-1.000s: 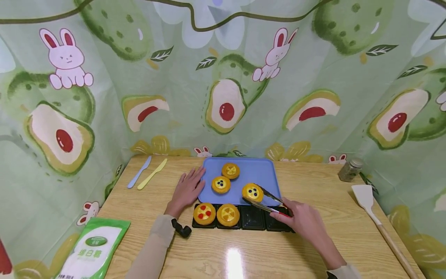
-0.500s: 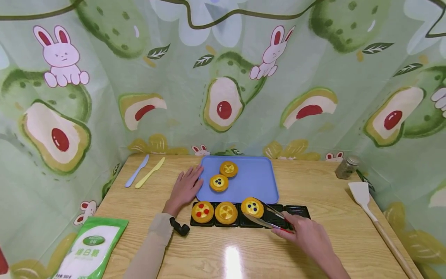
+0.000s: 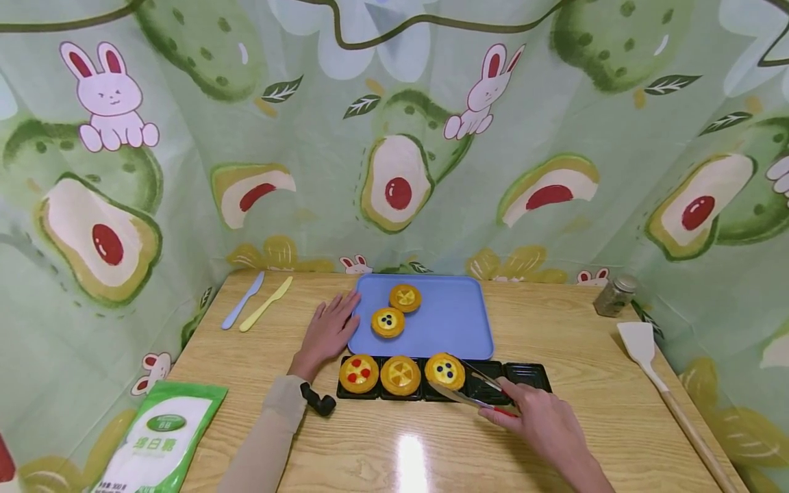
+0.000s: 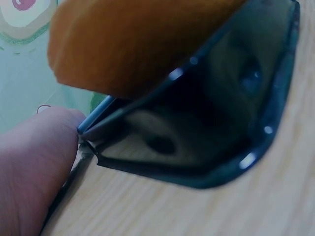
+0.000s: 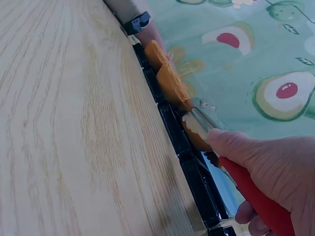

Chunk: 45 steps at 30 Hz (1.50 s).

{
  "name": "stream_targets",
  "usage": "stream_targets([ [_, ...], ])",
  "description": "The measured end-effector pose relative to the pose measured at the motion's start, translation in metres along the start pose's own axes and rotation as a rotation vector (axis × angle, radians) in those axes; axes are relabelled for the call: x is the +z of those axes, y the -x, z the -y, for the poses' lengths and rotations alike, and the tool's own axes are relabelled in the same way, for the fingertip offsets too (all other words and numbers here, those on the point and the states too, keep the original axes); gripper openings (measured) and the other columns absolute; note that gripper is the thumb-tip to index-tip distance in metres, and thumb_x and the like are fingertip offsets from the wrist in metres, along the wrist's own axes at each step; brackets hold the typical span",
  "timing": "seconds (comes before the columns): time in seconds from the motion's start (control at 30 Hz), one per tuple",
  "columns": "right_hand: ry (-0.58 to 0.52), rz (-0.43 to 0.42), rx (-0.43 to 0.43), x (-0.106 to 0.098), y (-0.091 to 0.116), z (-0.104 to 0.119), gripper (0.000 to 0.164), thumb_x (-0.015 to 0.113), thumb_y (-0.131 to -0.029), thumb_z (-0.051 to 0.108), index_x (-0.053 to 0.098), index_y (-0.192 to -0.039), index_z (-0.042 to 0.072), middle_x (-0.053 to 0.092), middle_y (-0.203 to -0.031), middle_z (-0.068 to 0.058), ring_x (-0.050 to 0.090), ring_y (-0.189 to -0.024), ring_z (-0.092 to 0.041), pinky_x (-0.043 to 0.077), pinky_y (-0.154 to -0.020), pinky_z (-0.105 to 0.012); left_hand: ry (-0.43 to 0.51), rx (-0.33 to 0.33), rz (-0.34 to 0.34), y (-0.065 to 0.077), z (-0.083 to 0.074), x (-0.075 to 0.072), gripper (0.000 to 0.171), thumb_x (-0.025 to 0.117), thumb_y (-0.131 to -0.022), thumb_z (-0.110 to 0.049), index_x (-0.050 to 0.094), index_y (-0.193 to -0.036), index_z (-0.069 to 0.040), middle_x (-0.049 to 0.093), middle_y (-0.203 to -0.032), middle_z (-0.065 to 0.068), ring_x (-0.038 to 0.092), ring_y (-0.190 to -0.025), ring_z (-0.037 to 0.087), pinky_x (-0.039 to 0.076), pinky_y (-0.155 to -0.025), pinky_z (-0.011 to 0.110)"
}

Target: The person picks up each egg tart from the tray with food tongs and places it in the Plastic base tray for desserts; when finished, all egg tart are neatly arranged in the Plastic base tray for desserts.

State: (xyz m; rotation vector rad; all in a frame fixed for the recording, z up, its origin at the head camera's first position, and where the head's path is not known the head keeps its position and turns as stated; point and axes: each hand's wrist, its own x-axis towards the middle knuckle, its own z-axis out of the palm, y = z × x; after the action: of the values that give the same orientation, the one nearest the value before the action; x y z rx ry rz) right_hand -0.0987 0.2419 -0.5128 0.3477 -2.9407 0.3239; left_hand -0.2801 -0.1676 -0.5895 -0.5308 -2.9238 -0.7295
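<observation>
My right hand [image 3: 548,421] grips tongs [image 3: 461,397] with red handles [image 5: 251,191]. The tongs' tips reach around a blueberry-topped egg tart [image 3: 444,372] at the third compartment of a black tray [image 3: 528,374]. To its left in that tray sit a tart with red toppings [image 3: 359,374] and one with yellow wedges [image 3: 401,376]. My left hand [image 3: 327,333] lies flat with fingers spread, its fingertips at the left edge of a blue tray [image 3: 456,308]. Another blueberry tart [image 3: 387,322] and a second wedge-topped tart [image 3: 405,298] lie on the blue tray.
At the back left lie a blue knife [image 3: 243,301] and a yellow knife [image 3: 266,305]. A white and green bag [image 3: 157,438] is at the front left. On the right are a spice jar [image 3: 614,296] and a spatula [image 3: 672,397]. A patterned curtain [image 3: 308,137] surrounds the table.
The tongs have carried the blueberry tart from the front of the blue tray toward me and down to the black tray's third compartment. My left hand has stayed by the blue tray.
</observation>
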Motion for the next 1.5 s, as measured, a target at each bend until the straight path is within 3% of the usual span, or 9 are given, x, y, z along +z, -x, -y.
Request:
stream_targets([
  [0.2,0.012,-0.017,-0.012,0.0,-0.001,0.001,0.072,0.076,-0.08,0.072,0.079,-0.123,0.014,0.078,-0.092,-0.004,0.059,-0.061,-0.011,0.043,-0.045,-0.03,-0.013,0.001,0.002,-0.002,0.003,0.003,0.061,0.035,-0.112,-0.046,0.028,-0.167,-0.021,0.023,-0.173,-0.002,0.018,-0.16,0.033,0.007,-0.127,0.06],
  [0.4,0.021,-0.001,-0.011,0.0,-0.002,0.0,0.073,0.074,-0.08,0.073,0.078,-0.123,0.014,0.079,-0.097,-0.006,0.068,-0.067,-0.018,0.047,-0.046,-0.033,0.001,0.001,-0.012,-0.001,0.001,0.001,0.061,0.037,-0.112,-0.045,0.03,-0.167,-0.02,0.026,-0.172,-0.001,0.019,-0.16,0.034,0.009,-0.126,0.061],
  [0.67,0.005,0.016,0.0,-0.002,-0.003,0.001,0.075,0.074,-0.08,0.075,0.076,-0.124,0.015,0.074,-0.083,0.0,0.049,-0.057,-0.008,0.041,-0.043,-0.029,-0.014,0.003,-0.003,-0.001,0.002,0.002,0.062,0.035,-0.112,-0.047,0.028,-0.167,-0.021,0.024,-0.173,-0.002,0.018,-0.16,0.033,0.008,-0.126,0.061],
  [0.93,-0.017,-0.003,0.012,-0.006,-0.003,0.005,0.084,0.074,-0.08,0.075,0.074,-0.131,0.009,0.077,-0.095,-0.008,0.044,-0.054,-0.008,0.036,-0.041,-0.027,-0.016,0.007,-0.005,-0.002,0.005,0.005,0.062,0.034,-0.112,-0.048,0.028,-0.168,-0.023,0.024,-0.173,-0.003,0.019,-0.16,0.031,0.009,-0.126,0.06],
  [1.0,-0.022,-0.017,0.008,-0.007,-0.005,0.006,0.084,0.074,-0.08,0.074,0.073,-0.132,0.008,0.076,-0.087,-0.006,0.043,-0.053,-0.008,0.035,-0.041,-0.026,-0.012,0.009,-0.004,-0.002,0.005,0.005,0.062,0.034,-0.112,-0.049,0.028,-0.168,-0.022,0.024,-0.173,-0.003,0.018,-0.16,0.031,0.008,-0.126,0.06],
  [1.2,-0.038,-0.05,-0.001,-0.009,-0.013,0.008,0.081,0.077,-0.079,0.072,0.073,-0.13,0.01,0.043,-0.06,0.009,0.037,-0.049,-0.007,0.029,-0.041,-0.026,0.003,0.002,0.002,0.0,0.004,0.003,0.062,0.035,-0.112,-0.048,0.027,-0.168,-0.023,0.023,-0.173,-0.004,0.016,-0.161,0.031,0.007,-0.127,0.059],
  [1.4,-0.07,-0.057,0.007,-0.014,-0.024,0.012,0.082,0.076,-0.08,0.073,0.072,-0.132,0.01,0.064,-0.072,0.002,0.041,-0.05,-0.007,0.033,-0.041,-0.026,-0.005,0.006,-0.009,0.0,0.002,0.002,0.061,0.038,-0.111,-0.045,0.03,-0.167,-0.02,0.026,-0.172,0.0,0.019,-0.16,0.035,0.009,-0.126,0.062],
  [1.5,-0.082,-0.056,-0.004,-0.016,-0.032,0.014,0.08,0.075,-0.081,0.072,0.072,-0.132,0.011,0.056,-0.065,0.003,0.037,-0.048,-0.008,0.03,-0.041,-0.026,-0.012,0.006,-0.013,0.0,0.002,0.002,0.061,0.038,-0.112,-0.044,0.029,-0.167,-0.021,0.026,-0.172,0.0,0.02,-0.16,0.035,0.01,-0.126,0.061],
])
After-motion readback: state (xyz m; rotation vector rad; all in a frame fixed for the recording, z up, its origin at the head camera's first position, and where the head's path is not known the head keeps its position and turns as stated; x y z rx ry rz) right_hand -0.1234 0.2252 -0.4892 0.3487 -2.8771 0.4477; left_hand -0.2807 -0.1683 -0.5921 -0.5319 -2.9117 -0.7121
